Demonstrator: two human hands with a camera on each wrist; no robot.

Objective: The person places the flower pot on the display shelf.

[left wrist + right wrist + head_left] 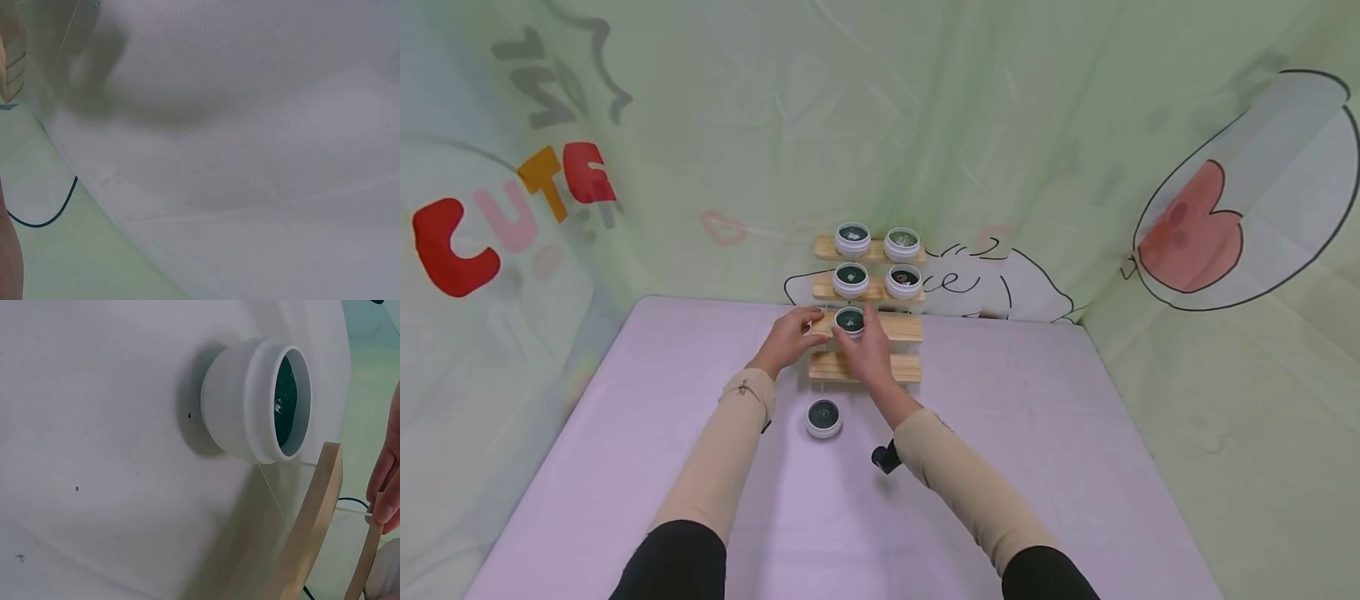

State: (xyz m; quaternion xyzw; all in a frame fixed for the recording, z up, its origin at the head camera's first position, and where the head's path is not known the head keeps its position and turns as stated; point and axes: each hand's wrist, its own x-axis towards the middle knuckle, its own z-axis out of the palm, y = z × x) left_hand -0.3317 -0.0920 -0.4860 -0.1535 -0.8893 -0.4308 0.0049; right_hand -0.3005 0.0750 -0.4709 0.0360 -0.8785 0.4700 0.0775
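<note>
A wooden tiered display stand [904,367] is at the back of the table, with white jars on its steps. My right hand [867,346] grips a white jar [850,321] with dark green contents on the second step from the front, thumb and fingers on opposite sides. My left hand [790,337] pinches the left end of that same step; the right wrist view shows these left fingers [386,503] on the board's end. Another white jar [823,418] stands upright on the table before the stand, seen larger in the right wrist view.
Two jars stand on the top step, including a right one [902,243]; two more stand one step lower, including a right one [904,281]. A small black object [886,457] shows by the right sleeve. Printed curtains surround the pale purple table [1015,433].
</note>
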